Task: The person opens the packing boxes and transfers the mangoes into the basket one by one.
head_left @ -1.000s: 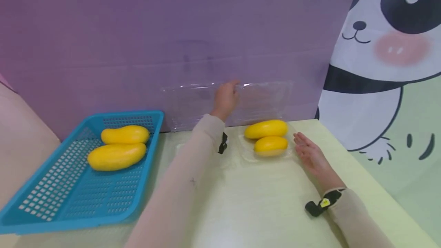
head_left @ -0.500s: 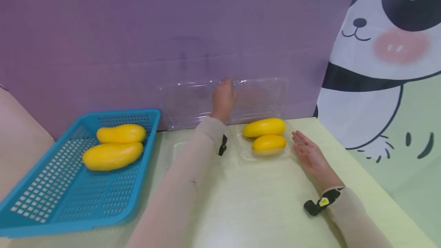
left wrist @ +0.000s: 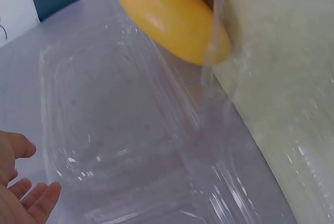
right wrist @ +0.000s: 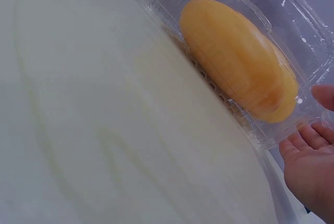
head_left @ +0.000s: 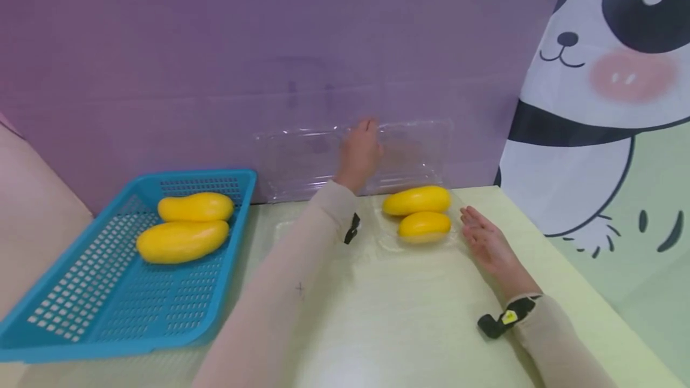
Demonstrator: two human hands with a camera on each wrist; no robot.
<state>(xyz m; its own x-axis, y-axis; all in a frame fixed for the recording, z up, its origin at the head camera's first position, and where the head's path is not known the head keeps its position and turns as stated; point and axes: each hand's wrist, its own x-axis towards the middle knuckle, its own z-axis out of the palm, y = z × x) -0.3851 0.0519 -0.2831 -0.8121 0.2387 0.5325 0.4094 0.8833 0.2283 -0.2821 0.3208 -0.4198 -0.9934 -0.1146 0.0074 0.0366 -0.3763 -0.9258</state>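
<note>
A clear plastic clamshell box stands near the wall, its lid [head_left: 302, 157] raised upright against the purple backdrop. Two smooth, oblong yellow fruits [head_left: 423, 227] lie at the right end of its base [head_left: 390, 246]. My left hand [head_left: 360, 154] is at the middle of the lid's upper edge. In the left wrist view, its fingers [left wrist: 49, 195] are loosely bent and the thumb stands apart, with nothing pinched between them. Beside the base's right end, my right hand [head_left: 487, 250] has relaxed fingers [right wrist: 315, 138] close to the plastic; whether they touch it I cannot tell.
A blue perforated basket [head_left: 129, 349] on the left holds two more yellow fruits [head_left: 183, 241]. The purple backdrop [head_left: 162, 76] rises along the table's back edge. A panda picture [head_left: 566, 184] covers the right wall. The pale tabletop [head_left: 399, 322] extends in front of the box.
My left hand has shifted slightly to the right along the lid's upper edge. The lid stands a little more upright than a second ago. My right hand and the fruits stay in place.
</note>
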